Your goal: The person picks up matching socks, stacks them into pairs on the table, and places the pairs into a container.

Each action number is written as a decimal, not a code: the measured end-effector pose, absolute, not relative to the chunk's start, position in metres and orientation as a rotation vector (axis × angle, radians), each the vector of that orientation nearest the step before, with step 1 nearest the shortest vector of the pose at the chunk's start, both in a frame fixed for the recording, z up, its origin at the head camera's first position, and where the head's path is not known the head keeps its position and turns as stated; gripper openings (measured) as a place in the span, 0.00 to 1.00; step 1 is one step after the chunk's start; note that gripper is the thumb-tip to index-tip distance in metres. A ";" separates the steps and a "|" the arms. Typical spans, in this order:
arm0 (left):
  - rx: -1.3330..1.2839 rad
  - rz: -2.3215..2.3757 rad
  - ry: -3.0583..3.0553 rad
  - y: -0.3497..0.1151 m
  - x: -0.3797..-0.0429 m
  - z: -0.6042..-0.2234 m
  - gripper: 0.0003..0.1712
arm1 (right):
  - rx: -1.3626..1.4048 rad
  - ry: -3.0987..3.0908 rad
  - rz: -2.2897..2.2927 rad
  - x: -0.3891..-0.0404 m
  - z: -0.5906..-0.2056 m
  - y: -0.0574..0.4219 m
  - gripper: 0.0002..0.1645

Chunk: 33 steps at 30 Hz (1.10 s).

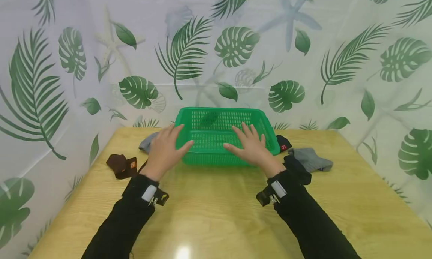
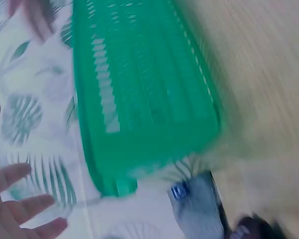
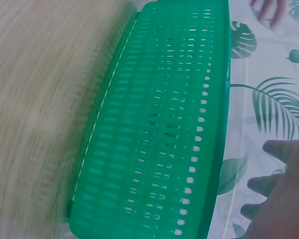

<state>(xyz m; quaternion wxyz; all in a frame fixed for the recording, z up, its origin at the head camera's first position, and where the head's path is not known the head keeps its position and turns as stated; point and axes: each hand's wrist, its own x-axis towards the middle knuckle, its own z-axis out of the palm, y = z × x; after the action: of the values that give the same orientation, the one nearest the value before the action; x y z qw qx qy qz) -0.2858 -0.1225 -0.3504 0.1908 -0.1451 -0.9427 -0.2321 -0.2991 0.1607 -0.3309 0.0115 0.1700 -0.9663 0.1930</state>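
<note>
A green plastic basket (image 1: 209,159) with slotted walls stands towards the back of the table; nothing shows inside it. My left hand (image 1: 165,148) is held at its left end, fingers spread and holding nothing. Opposite it, my right hand (image 1: 251,146) hovers at the right part of the basket, its fingers also apart and holding nothing. In the left wrist view, the left fingers (image 2: 27,209) are clear of the basket's rim (image 2: 84,129). The right wrist view likewise has the right fingers (image 3: 266,184) away from the basket wall (image 3: 217,129).
Left of the basket lie a dark brown cloth piece (image 1: 121,167) with an orange label and a grey one (image 1: 146,142), partly hidden. To the right are a grey cloth piece (image 1: 310,159), a black one (image 1: 297,171) and another dark one (image 1: 283,143) with red marking. A leaf-patterned curtain (image 1: 233,90) hangs behind.
</note>
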 end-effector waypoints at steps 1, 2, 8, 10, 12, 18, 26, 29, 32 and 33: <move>-0.399 -0.702 -2.628 -0.133 -0.281 -0.353 0.36 | 0.543 -3.006 0.599 -0.297 -0.333 0.162 0.48; -0.385 -0.738 -2.619 -0.143 -0.277 -0.357 0.34 | 0.554 -3.000 0.594 -0.294 -0.335 0.164 0.48; -0.266 -0.678 -2.915 -0.190 -0.259 -0.390 0.23 | 0.665 -2.893 0.603 -0.279 -0.344 0.179 0.40; -0.291 -0.578 -3.023 -0.195 -0.257 -0.400 0.22 | 0.709 -2.842 0.616 -0.275 -0.346 0.185 0.36; -0.326 -0.502 -3.076 -0.195 -0.255 -0.408 0.22 | 0.747 -2.788 0.633 -0.270 -0.348 0.189 0.32; -0.506 -0.524 -3.091 -0.168 -0.240 -0.417 0.19 | 0.919 -2.602 0.584 -0.247 -0.355 0.185 0.23; -1.067 -0.814 -3.135 -0.105 -0.226 -0.407 0.12 | 1.164 -2.798 0.558 -0.227 -0.363 0.157 0.18; -1.088 -0.902 -3.079 -0.085 -0.235 -0.404 0.05 | 1.204 -2.884 0.527 -0.234 -0.366 0.149 0.17; -1.069 -0.896 -2.996 -0.073 -0.247 -0.401 0.05 | 1.215 -2.931 0.494 -0.243 -0.369 0.147 0.15; -1.070 -0.887 -2.962 -0.071 -0.251 -0.399 0.08 | 1.217 -2.939 0.480 -0.246 -0.370 0.147 0.15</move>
<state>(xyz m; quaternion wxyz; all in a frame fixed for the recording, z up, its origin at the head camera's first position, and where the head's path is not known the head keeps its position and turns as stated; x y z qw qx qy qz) -0.2507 -0.0706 -0.3993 -0.0652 -0.3262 -0.9034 -0.2706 -0.2458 0.1472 -0.3703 -0.0377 0.3779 -0.9130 0.1490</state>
